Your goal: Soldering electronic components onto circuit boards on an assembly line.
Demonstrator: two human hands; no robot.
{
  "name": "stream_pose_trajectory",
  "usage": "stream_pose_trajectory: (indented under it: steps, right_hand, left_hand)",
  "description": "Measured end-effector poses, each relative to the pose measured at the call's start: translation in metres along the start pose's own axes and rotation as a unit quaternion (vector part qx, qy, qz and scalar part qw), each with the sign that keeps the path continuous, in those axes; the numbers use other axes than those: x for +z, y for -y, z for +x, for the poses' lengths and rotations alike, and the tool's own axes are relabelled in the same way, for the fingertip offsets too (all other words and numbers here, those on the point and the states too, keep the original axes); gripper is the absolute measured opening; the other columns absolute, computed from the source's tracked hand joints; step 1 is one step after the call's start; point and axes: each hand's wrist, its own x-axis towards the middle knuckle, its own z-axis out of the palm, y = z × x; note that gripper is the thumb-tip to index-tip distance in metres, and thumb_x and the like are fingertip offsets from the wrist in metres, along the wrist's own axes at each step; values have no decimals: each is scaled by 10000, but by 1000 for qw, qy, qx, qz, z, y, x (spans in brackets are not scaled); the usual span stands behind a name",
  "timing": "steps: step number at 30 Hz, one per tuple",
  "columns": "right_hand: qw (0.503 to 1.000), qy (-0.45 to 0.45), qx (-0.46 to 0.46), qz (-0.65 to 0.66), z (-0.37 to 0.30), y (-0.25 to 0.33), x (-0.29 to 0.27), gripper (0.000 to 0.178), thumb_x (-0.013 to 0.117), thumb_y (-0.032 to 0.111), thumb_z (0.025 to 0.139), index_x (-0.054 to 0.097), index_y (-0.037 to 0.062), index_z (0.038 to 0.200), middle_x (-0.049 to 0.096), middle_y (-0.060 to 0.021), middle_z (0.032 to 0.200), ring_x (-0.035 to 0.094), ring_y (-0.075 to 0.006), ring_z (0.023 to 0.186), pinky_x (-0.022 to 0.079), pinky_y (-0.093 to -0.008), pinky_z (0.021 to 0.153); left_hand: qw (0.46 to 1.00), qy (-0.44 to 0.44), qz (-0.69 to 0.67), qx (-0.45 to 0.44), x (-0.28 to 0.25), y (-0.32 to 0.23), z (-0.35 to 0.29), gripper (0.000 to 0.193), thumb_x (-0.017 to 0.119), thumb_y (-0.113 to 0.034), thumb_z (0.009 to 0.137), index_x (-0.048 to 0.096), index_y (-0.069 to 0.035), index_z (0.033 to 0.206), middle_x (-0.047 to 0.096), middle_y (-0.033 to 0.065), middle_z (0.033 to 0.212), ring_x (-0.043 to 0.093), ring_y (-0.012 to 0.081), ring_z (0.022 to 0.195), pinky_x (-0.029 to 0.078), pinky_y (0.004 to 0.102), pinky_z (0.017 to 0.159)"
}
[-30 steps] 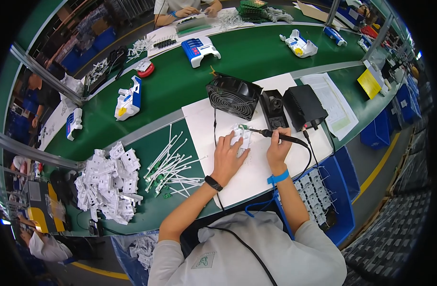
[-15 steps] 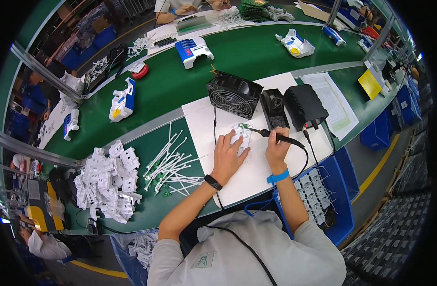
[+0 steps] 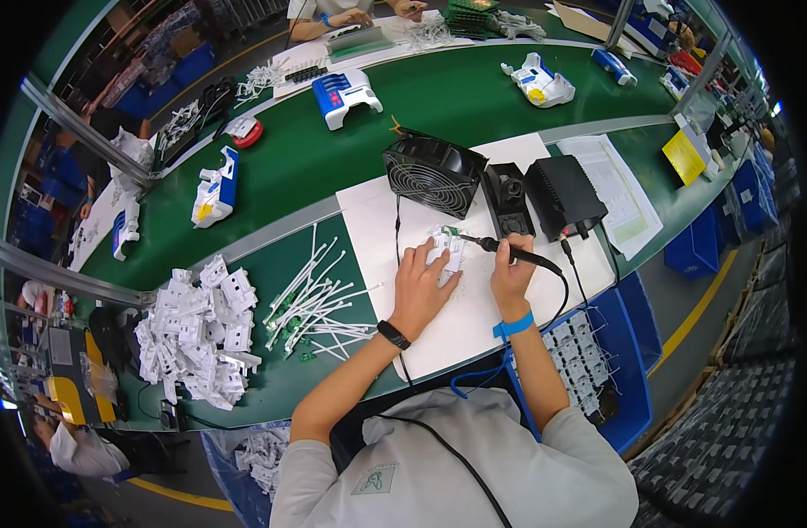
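Note:
My left hand (image 3: pixel 421 286) holds a small white plastic housing (image 3: pixel 445 253) down on the white board (image 3: pixel 368 231), its fingers and thumb around the part. In my right hand (image 3: pixel 512 275) is a soldering iron (image 3: pixel 484 244), gripped like a pen. The iron's tip reaches the small green circuit board (image 3: pixel 451 231) at the housing's far end; whether it touches is too small to tell. Just beyond stands a black fan (image 3: pixel 434 174) with a round wire grille. A black iron stand (image 3: pixel 509 198) and a black power box (image 3: pixel 563 195) are to its right.
Left lie white cable leads with green boards (image 3: pixel 311 304) and a heap of white housings (image 3: pixel 201 330). Blue-and-white casings (image 3: pixel 346 97) sit on the green conveyor (image 3: pixel 289 158). A blue bin (image 3: pixel 628 365) is at my right, papers (image 3: pixel 610 194) beyond. A co-worker's hands (image 3: pixel 349 18) work opposite.
The casings on the conveyor have shifted a little to the left. Both my hands, the iron and the white housing stay almost where they were.

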Motion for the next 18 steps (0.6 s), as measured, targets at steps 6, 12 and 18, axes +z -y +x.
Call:
stream_pose_trajectory:
  steps: [6,12,18]
  right_hand:
    - [996,-76,-46,-13,3,4,-12,73,596,69,979,534,42,953,550,-56,898,499,-133,776,427,-295,699]
    - [985,-159,-58,-25,42,17,-40,102,577,97,1034,526,19,990,545,-63,941,522,-154,894,455,-304,848]
    - [993,-107,-26,-52,76,24,-39,105,596,98,1035,556,13,989,556,-41,890,531,-102,820,464,-272,742]
  left_hand:
    - [1000,1,4,-6,0,0,-1,395,819,-216,796,749,8,1114,614,196,1284,550,325,1101,490,385,944]
    - [1000,-1,6,-5,-1,3,-3,400,815,-232,801,750,-5,1124,616,180,1279,550,323,1106,491,385,953]
    - [1000,-7,3,1,-1,4,-4,398,809,-241,806,751,-13,1127,618,171,1264,550,322,1097,491,391,951]
